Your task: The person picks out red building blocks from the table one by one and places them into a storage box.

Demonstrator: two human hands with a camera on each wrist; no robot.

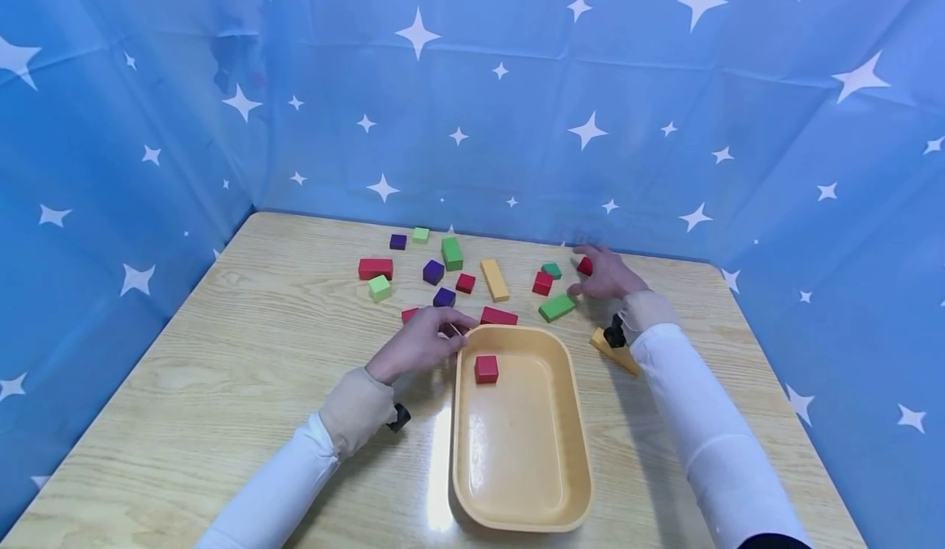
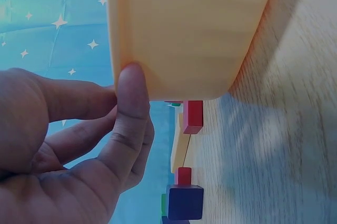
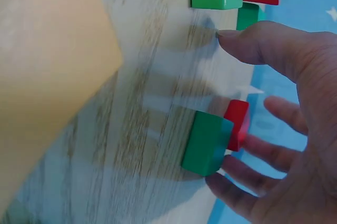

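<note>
The tray (image 1: 524, 459) is a smooth, glossy oblong in pale orange, with rounded corners and a raised rim, and it lies on the near part of the wood-grained table (image 1: 221, 368). One red cube (image 1: 486, 369), flat-faced and sharp-edged, sits inside toward the far left corner. The left hand (image 1: 424, 342) is at that same corner, pinching the tray's rim between thumb and fingers. The right hand (image 1: 605, 276) is at the far right of the table, spread, thumb well apart from the fingers, over a smooth dark green block (image 3: 206, 144) and a red block (image 3: 238, 124) beyond it. The fingertips come right up to the green one; whether they touch it I cannot tell. To the left of this hand lies an oblong light green block (image 1: 557, 308); nearer, a long yellow block (image 1: 616, 355) lies aslant, partly behind the wrist. Purple, red and green blocks, cubes and oblongs, scatter beyond the tray, before a creased blue cloth (image 1: 480, 89) with white four-pointed stars.
</note>
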